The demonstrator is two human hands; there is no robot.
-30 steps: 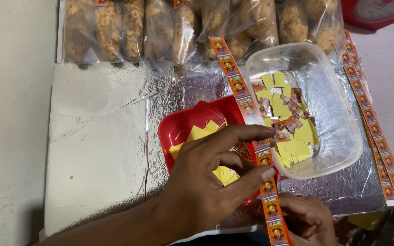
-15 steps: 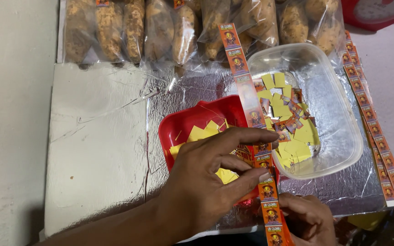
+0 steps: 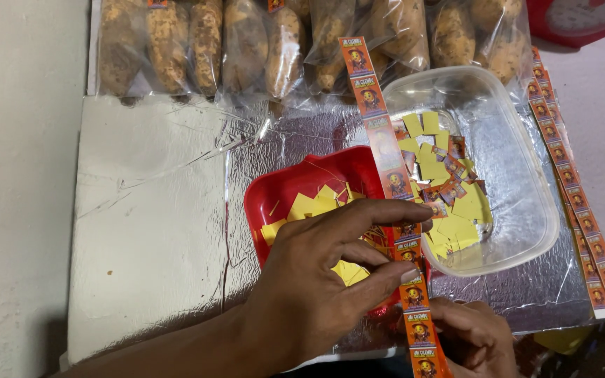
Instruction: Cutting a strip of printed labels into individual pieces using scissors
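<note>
— Orange label strip point(image 3: 385, 157) runs from the near edge, over the red tray point(image 3: 281, 192), toward the far bagged potatoes point(image 3: 246, 42). Advice?

— Keep it taut, I'd say. The left hand point(image 3: 316, 280) pinches it between thumb and forefinger.

— The right hand point(image 3: 474, 336)?

— Curled around the strip's near end, beside the clear tub point(image 3: 526, 210).

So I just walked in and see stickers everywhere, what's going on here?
A person holds a long orange sticker strip with both hands: the left hand pinches it over a red tray of yellow paper bits, the right hand holds its near end. A clear plastic tub beside it holds cut stickers. More strips lie at right, bagged tubers behind.
</note>
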